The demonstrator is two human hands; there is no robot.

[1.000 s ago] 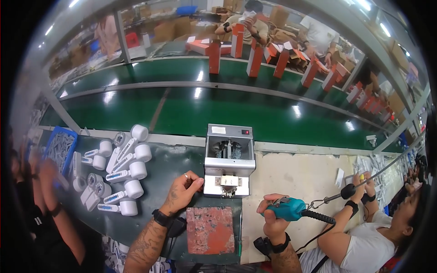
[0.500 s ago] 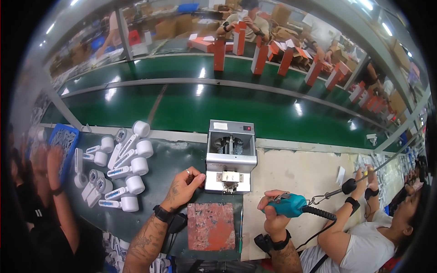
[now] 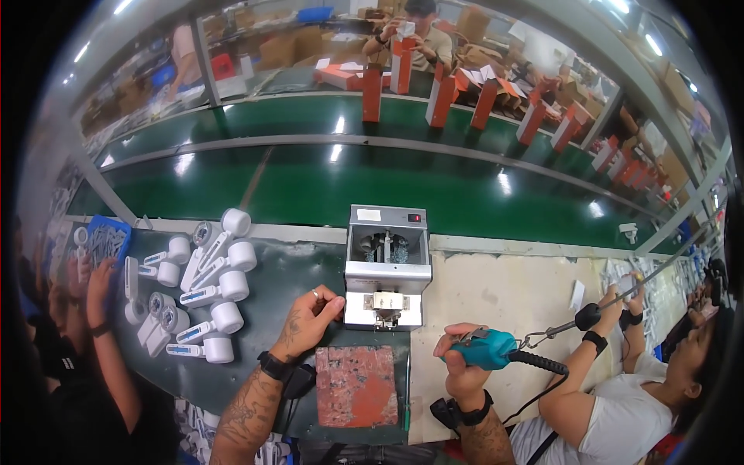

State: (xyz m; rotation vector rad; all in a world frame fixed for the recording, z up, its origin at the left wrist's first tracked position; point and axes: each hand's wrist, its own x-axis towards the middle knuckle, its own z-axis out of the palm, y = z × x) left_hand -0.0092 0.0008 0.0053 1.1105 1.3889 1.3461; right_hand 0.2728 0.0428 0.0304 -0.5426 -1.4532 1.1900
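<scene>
Head view: the right hand (image 3: 465,377) is clasped around a teal corded tool (image 3: 487,349), above the cream sheet (image 3: 511,291) and right of the red slab (image 3: 356,387). The left hand (image 3: 310,316) lies just beside the grey machine (image 3: 387,273); whether its curled fingers grip anything cannot be told.
</scene>
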